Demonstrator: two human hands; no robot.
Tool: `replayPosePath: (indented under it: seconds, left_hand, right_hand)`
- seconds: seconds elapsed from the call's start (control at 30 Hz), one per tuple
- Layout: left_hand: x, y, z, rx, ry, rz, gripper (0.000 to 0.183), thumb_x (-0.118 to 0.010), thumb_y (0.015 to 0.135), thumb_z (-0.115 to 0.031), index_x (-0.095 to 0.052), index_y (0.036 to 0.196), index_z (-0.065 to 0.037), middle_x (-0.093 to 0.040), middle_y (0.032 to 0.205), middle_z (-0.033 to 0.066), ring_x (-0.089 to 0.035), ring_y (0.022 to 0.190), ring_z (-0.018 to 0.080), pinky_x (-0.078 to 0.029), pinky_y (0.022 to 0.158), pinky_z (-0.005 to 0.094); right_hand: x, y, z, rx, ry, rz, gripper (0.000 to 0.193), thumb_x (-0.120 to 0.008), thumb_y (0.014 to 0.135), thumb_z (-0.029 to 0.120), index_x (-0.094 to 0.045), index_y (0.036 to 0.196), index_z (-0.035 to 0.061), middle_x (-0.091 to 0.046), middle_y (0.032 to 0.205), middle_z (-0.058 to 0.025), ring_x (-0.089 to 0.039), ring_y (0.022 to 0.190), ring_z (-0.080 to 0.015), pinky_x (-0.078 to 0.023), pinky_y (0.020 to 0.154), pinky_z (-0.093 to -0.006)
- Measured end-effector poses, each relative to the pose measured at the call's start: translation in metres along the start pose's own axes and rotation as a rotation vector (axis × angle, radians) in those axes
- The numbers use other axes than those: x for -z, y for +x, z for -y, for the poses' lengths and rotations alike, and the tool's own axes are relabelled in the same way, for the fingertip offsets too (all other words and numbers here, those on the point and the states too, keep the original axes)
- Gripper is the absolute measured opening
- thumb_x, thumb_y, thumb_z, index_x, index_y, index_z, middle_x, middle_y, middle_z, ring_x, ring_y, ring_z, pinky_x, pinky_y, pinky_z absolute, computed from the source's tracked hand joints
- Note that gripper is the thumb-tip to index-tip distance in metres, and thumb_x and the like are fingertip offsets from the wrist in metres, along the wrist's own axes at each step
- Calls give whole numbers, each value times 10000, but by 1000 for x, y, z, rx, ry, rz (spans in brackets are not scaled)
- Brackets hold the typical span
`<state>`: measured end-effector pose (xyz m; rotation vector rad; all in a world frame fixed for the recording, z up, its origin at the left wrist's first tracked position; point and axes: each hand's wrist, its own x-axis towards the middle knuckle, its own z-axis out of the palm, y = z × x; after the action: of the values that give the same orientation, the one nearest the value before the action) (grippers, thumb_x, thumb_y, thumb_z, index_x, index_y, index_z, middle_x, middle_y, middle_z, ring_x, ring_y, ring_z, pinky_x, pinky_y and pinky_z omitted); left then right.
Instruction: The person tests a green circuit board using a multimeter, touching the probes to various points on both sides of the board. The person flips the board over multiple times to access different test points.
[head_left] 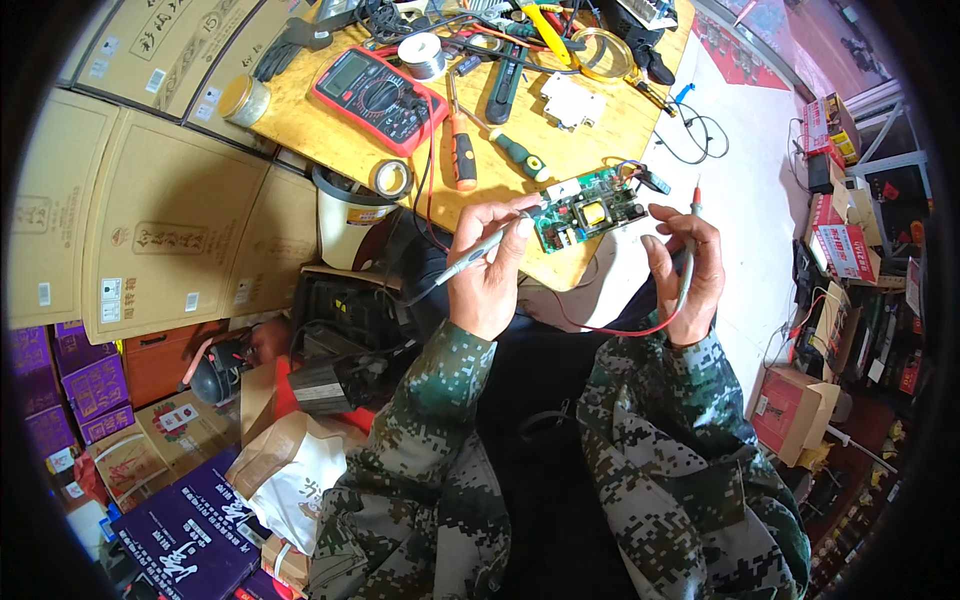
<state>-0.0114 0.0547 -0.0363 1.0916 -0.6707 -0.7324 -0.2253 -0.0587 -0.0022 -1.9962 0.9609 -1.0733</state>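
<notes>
My left hand (487,275) grips a grey test probe (462,265) between thumb and fingers. Its tip reaches the left edge of a green circuit board (570,220); whether metal touches metal is too small to tell. That board, carrying a yellow-wrapped transformer (594,213), lies on the table's near right corner. In my right hand (692,278) is a second probe (696,206), grey with a red end, pointing up and apart from the board. A red lead (640,332) runs from it. Further back, a red multimeter (378,98) rests on the table with leads plugged in.
On the wooden table (290,120) lie two screwdrivers (462,150), a solder spool (422,56), a tape roll (392,179), a white plastic piece (572,102) and tangled cables. Cardboard boxes (170,225) stack at left; a white bucket (347,225) stands beneath the table edge. Shelves line the right.
</notes>
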Motion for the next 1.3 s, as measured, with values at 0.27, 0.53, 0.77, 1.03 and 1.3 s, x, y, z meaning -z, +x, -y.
replayPosePath:
  seconds: [0.27, 0.53, 0.77, 1.03, 1.3]
  left_hand:
    - [0, -14, -7, -4, 53, 81, 214, -660, 1118, -122, -557, 1231, 28, -717, 1379, 233, -681, 1279, 240, -531, 1099, 368]
    - [-16, -51, -9, 22, -16, 165, 214, -636, 1128, -136, -512, 1246, -6, -694, 1399, 293, -663, 1354, 337, -503, 1169, 440]
    - [-27, -58, -18, -25, -40, 253, 235, -643, 1122, -136, -498, 1240, 6, -685, 1401, 319, -673, 1344, 361, -514, 1154, 456]
    - [-27, -76, -23, -123, -28, 319, 268, -646, 1119, -155, -465, 1215, 18, -661, 1379, 383, -648, 1365, 431, -516, 1166, 541]
    - [-39, -90, -19, -303, -21, 307, 253, -711, 1061, -40, -522, 1198, 58, -663, 1391, 392, -618, 1405, 483, -454, 1212, 560]
  right_hand:
    - [-21, -12, -22, -218, 293, 48, 493, -825, 960, -11, -503, 1330, 36, -641, 1473, -198, -704, 1064, -173, -594, 955, -340]
    - [-2, 1, -22, -284, 575, 22, 460, -774, 963, -58, -507, 1299, 108, -576, 1511, -153, -582, 1172, -153, -532, 1053, -346]
    - [4, 7, -30, -299, 823, -29, 521, -684, 893, -154, -522, 1286, 147, -596, 1561, -172, -624, 1269, -188, -507, 1087, -376]
    - [6, 30, 0, -208, 908, 146, 517, -583, 914, -169, -488, 1320, 136, -575, 1572, -200, -566, 1428, -255, -466, 1139, -366]
    - [-7, 85, 20, -98, 882, 550, 429, -610, 923, -153, -530, 1266, 91, -657, 1471, -206, -635, 1202, -164, -522, 1073, -310]
